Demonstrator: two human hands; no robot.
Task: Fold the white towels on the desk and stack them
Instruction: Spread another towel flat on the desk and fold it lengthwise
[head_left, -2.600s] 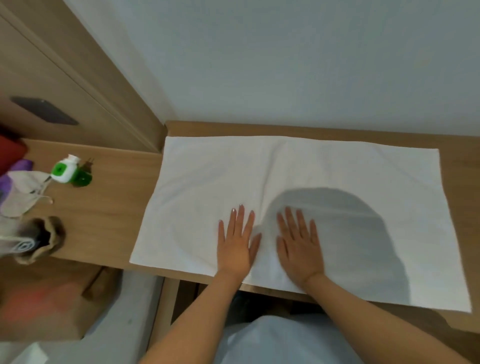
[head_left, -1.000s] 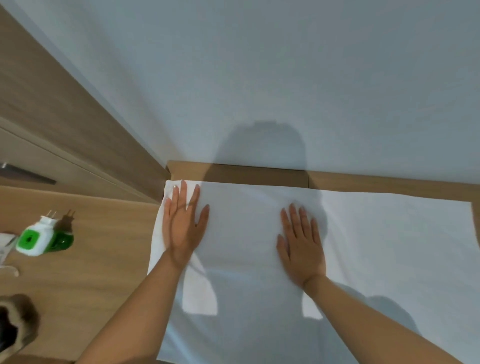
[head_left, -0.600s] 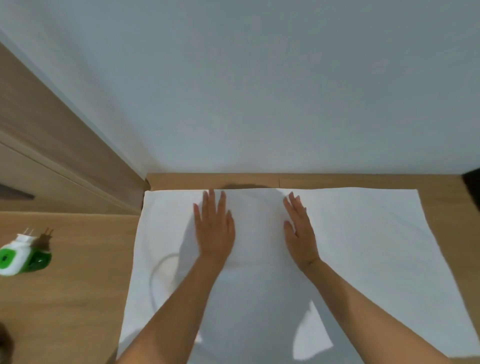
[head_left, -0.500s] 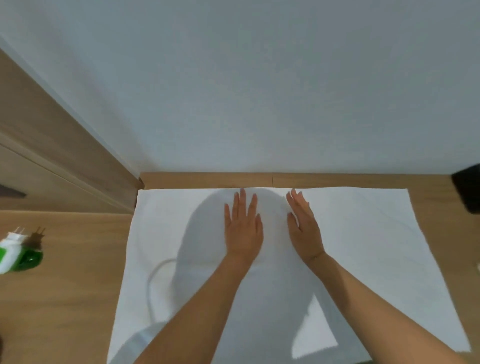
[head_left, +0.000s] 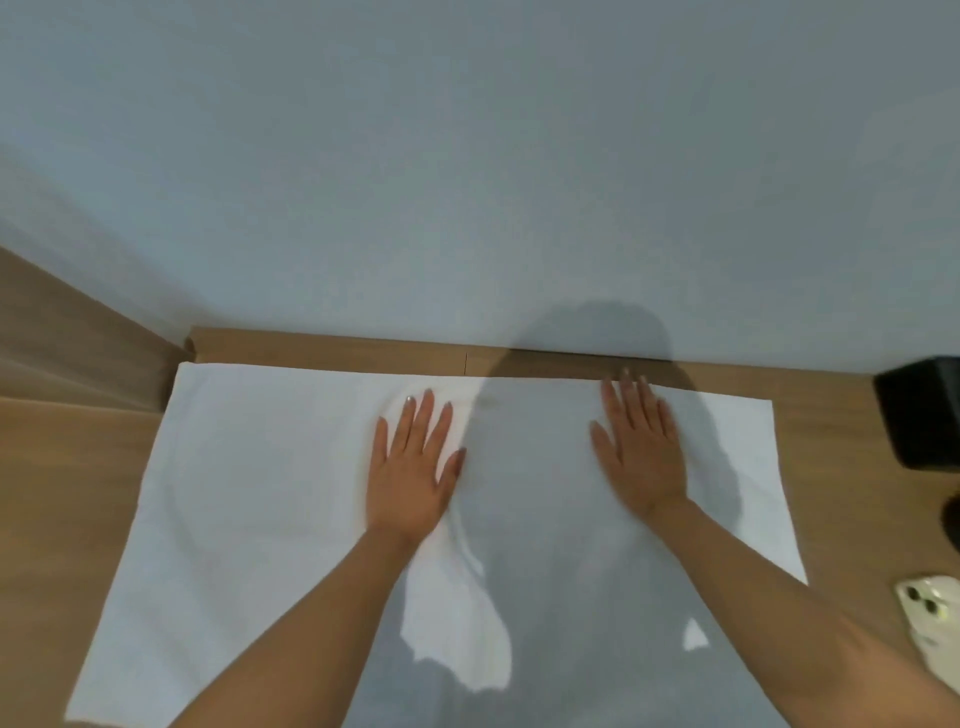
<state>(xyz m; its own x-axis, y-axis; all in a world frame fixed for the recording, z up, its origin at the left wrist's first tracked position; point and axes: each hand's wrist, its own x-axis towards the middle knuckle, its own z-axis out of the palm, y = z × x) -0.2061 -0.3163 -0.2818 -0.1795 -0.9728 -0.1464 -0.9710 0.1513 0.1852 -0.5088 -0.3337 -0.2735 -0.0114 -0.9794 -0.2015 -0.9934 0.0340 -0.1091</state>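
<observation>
A white towel (head_left: 270, 493) lies spread flat over the wooden desk (head_left: 841, 467), its far edge close to the wall. My left hand (head_left: 413, 467) presses flat on the towel left of its middle, fingers straight and spread. My right hand (head_left: 641, 447) lies flat on the towel further right, its fingertips at the towel's far edge. Both palms face down and hold nothing. My head's shadow falls across the towel's middle and onto the wall.
A black object (head_left: 922, 410) stands on the desk at the far right edge of view. A white phone (head_left: 930, 623) lies on the desk right of the towel, near my right forearm. A wooden cabinet side (head_left: 67, 332) rises at left.
My hands, side by side at the towel's middle half a second ago, have slid apart: the right hand went right toward the far edge, the left hand slightly left. The view shifted right.
</observation>
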